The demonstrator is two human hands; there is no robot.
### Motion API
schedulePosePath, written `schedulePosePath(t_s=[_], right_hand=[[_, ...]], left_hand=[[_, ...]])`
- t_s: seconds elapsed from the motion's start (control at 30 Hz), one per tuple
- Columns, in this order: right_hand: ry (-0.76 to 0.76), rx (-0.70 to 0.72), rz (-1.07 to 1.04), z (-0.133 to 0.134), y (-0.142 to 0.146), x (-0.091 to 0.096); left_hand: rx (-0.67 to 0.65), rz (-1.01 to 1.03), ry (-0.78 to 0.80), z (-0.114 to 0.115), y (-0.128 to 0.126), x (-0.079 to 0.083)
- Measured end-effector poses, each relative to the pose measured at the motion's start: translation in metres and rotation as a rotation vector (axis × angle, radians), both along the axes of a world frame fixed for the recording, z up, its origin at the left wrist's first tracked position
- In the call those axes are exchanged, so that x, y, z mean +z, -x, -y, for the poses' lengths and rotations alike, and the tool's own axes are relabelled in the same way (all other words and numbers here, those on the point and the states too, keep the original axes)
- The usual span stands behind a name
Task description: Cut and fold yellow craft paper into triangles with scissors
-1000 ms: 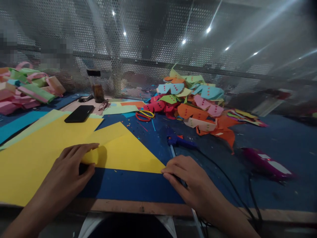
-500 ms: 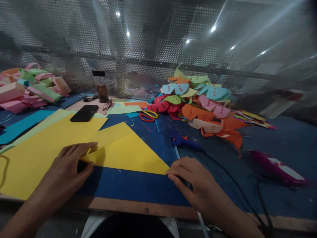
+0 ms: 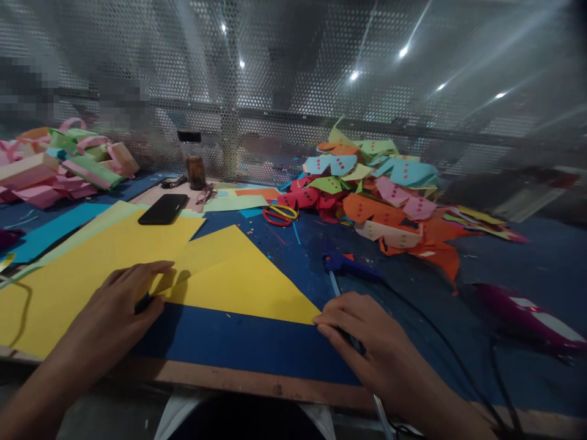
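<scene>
A yellow paper sheet (image 3: 247,284) lies folded on the blue table, its peak pointing away from me and its long straight edge towards me. My right hand (image 3: 367,333) pinches the sheet's right corner between thumb and fingers. At the left end, my left hand (image 3: 121,302) has thumb and fingers closed around the other corner. A small dark object (image 3: 143,303) shows within the left hand; its kind is unclear. Beyond the right hand lies a blue glue gun (image 3: 351,266), and a translucent glue stick (image 3: 334,284) runs from it towards that hand.
Stacked yellow sheets (image 3: 68,293) lie left, with a black phone (image 3: 163,209) on them. Behind are a jar (image 3: 195,165) and red-and-yellow scissors (image 3: 279,214). Coloured paper cutouts (image 3: 380,208) pile up right, near a magenta device (image 3: 527,315). Folded paper pieces (image 3: 68,162) heap far left.
The view has shifted slightly, moving the table contents rightward. My left hand has moved a little left and lowered the paper's left corner, which looks flatter. My right hand still pinches its corner.
</scene>
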State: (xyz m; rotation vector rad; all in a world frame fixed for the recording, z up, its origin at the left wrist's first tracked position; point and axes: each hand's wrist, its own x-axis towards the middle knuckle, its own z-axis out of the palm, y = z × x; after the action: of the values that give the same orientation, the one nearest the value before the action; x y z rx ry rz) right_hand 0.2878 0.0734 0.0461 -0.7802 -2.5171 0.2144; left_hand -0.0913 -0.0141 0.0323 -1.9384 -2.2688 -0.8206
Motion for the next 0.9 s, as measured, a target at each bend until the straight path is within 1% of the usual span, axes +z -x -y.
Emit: schedulePosePath(t_s=[0.17, 0.57, 0.73, 0.9], right_hand=[[-0.014, 0.005, 0.008, -0.0009, 0.0001, 0.0001], [-0.028, 0.007, 0.002, -0.0006, -0.0008, -0.0018], [-0.021, 0.010, 0.006, -0.0008, -0.0010, -0.0013], [-0.020, 0.004, 0.005, -0.0003, -0.0014, -0.0012]], left_hand=[[0.005, 0.000, 0.026, 0.0001, 0.0062, -0.0022], [0.022, 0.164, 0.050, -0.0006, 0.0063, 0.0026], [0.015, 0.145, 0.039, -0.0008, 0.0086, 0.0006], [0.003, 0.125, 0.039, 0.0006, 0.0046, 0.0066]])
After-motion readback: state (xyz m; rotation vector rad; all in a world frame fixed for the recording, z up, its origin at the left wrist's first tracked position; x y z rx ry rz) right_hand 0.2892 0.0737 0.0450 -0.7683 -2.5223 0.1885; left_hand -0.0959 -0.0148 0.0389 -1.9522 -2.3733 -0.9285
